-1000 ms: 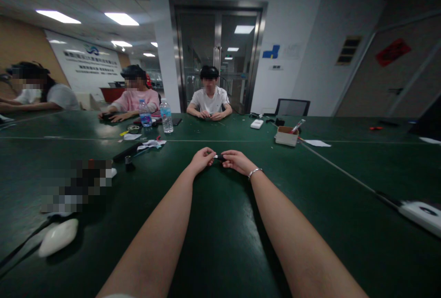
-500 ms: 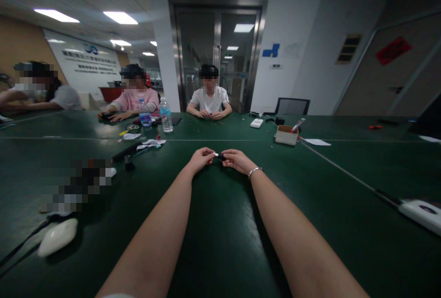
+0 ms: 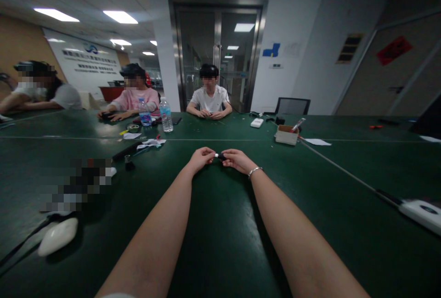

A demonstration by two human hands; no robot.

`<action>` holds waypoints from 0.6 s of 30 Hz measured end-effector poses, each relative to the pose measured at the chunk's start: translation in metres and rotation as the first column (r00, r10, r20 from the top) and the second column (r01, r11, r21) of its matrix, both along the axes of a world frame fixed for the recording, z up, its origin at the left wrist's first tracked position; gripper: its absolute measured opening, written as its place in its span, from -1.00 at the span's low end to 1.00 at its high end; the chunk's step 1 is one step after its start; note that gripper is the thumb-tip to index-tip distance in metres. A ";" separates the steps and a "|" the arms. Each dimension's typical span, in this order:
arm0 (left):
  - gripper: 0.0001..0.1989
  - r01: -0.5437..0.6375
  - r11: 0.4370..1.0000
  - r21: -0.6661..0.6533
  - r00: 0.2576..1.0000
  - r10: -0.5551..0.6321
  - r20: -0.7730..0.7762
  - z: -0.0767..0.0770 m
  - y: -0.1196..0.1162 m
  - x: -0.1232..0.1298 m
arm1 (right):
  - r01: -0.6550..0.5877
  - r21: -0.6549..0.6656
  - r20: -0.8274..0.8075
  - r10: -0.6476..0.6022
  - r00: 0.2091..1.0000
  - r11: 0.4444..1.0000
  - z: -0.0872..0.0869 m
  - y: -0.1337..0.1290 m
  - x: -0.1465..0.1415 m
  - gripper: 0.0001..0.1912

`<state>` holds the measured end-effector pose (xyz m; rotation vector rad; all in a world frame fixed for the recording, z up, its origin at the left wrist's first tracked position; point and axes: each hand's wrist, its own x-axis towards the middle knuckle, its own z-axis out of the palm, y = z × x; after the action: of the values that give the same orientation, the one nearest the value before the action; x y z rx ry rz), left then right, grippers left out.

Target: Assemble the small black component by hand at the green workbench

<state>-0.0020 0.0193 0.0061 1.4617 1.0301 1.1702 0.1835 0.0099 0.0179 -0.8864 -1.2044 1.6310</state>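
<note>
Between my two hands, above the green table, is a small black stick with a silver metal end, like a USB flash drive. My left hand is closed in a pinch at the silver end. The fingertips of my right hand grip the black end. Fingers cover both ends of the stick, so only its middle shows. A silver bracelet circles my right wrist.
To the left lie a white rounded object with a black strap and a small black brush-like piece. Farther off are two bottles and a small box. A white device trails a cable at right. Three people sit across.
</note>
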 end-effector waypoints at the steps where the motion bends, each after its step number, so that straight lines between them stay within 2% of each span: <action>1: -0.77 0.003 1.000 -0.004 1.000 -0.003 0.007 0.000 0.000 0.000 | -0.001 0.002 0.000 0.001 1.000 1.000 0.000 0.000 0.000 -0.90; 10: -0.78 -0.017 0.999 -0.029 1.000 0.017 -0.003 0.000 0.002 0.002 | 0.005 0.010 0.007 -0.005 1.000 1.000 0.000 -0.001 -0.001 -0.87; 18: -0.78 -0.040 0.998 -0.048 0.997 0.037 -0.074 0.003 0.000 0.003 | -0.023 0.023 0.001 0.023 1.000 0.999 -0.002 0.002 0.000 -0.85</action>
<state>0.0009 0.0195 0.0089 1.4601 1.1340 1.1177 0.1836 0.0120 0.0154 -0.8612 -1.2361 1.6319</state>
